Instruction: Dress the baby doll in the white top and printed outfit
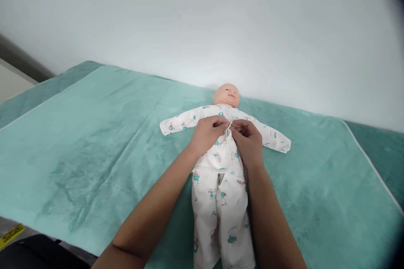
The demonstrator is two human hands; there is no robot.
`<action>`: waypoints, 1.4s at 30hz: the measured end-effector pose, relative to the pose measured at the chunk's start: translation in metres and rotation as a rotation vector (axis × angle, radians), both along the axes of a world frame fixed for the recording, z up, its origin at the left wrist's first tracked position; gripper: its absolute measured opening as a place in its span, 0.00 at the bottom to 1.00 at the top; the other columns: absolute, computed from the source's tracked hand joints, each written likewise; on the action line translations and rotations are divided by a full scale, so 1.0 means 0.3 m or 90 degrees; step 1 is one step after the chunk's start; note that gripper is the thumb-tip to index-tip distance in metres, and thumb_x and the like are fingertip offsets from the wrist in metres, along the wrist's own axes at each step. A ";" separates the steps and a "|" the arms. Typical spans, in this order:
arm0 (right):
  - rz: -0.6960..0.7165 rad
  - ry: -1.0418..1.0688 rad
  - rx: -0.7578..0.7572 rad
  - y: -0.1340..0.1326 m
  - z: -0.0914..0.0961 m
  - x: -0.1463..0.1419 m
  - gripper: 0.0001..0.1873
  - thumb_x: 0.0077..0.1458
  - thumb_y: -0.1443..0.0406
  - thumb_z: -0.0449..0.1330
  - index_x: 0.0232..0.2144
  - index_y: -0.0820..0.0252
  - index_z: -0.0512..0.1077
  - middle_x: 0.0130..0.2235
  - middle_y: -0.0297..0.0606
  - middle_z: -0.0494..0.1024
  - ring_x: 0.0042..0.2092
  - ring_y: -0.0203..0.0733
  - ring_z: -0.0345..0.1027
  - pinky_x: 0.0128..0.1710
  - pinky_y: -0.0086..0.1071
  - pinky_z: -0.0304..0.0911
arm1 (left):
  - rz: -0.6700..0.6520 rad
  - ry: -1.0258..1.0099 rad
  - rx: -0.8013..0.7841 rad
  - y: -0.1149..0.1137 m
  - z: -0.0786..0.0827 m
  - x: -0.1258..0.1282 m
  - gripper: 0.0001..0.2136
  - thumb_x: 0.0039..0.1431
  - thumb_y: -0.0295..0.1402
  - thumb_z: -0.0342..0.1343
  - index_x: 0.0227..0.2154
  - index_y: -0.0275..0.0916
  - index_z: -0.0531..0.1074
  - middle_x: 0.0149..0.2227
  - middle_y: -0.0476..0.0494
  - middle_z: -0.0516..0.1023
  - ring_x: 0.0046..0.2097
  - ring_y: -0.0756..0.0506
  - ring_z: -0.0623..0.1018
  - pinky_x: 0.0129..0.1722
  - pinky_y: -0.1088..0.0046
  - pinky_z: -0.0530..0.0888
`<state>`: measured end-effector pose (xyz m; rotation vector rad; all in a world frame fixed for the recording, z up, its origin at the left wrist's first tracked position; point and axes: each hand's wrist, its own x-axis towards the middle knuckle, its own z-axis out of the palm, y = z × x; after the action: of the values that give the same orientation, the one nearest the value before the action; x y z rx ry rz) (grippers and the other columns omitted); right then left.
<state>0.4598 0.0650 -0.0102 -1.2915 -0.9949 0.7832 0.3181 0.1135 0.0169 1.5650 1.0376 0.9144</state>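
A baby doll (226, 95) lies face up on a green blanket, its head toward the wall. It wears a white patterned top (217, 157) and matching trousers (205, 214), with both sleeves spread out to the sides. Over the chest, my left hand (210, 131) pinches one front edge of the top. My right hand (249, 136) pinches the other edge right beside it, fingertips nearly meeting. The cloth is gathered and lifted a little between them. Any fastener there is covered by my fingers.
The green blanket (94, 134) covers the bed surface, with creases on its left side. A white wall (189, 25) rises just behind the doll's head. At the lower left are a black object (41, 252) and a yellow marked strip (11, 235) on the floor.
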 end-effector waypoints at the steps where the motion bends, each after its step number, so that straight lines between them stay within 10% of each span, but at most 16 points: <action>1: -0.009 -0.016 0.001 -0.001 0.002 -0.003 0.13 0.48 0.60 0.68 0.38 0.57 0.77 0.33 0.33 0.77 0.32 0.35 0.67 0.35 0.31 0.65 | -0.016 0.003 -0.009 -0.001 0.011 -0.005 0.09 0.58 0.37 0.57 0.32 0.39 0.80 0.27 0.49 0.76 0.29 0.50 0.73 0.29 0.75 0.67; 17: 0.023 -0.068 0.029 -0.007 -0.005 -0.005 0.12 0.50 0.65 0.66 0.40 0.57 0.74 0.36 0.34 0.76 0.39 0.38 0.72 0.43 0.34 0.69 | 0.005 0.085 0.077 -0.002 -0.010 -0.004 0.13 0.54 0.28 0.54 0.38 0.40 0.82 0.37 0.48 0.83 0.37 0.49 0.78 0.35 0.76 0.71; 42: 0.076 -0.053 0.027 -0.007 0.007 -0.002 0.13 0.53 0.62 0.65 0.42 0.53 0.73 0.37 0.33 0.74 0.39 0.37 0.68 0.42 0.34 0.66 | -0.032 -0.164 -0.070 -0.004 -0.014 0.005 0.10 0.54 0.32 0.58 0.39 0.37 0.77 0.32 0.48 0.75 0.29 0.54 0.69 0.27 0.79 0.64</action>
<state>0.4591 0.0630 -0.0081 -1.2451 -1.1584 0.8009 0.3197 0.1123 0.0126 1.3362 0.8470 0.9787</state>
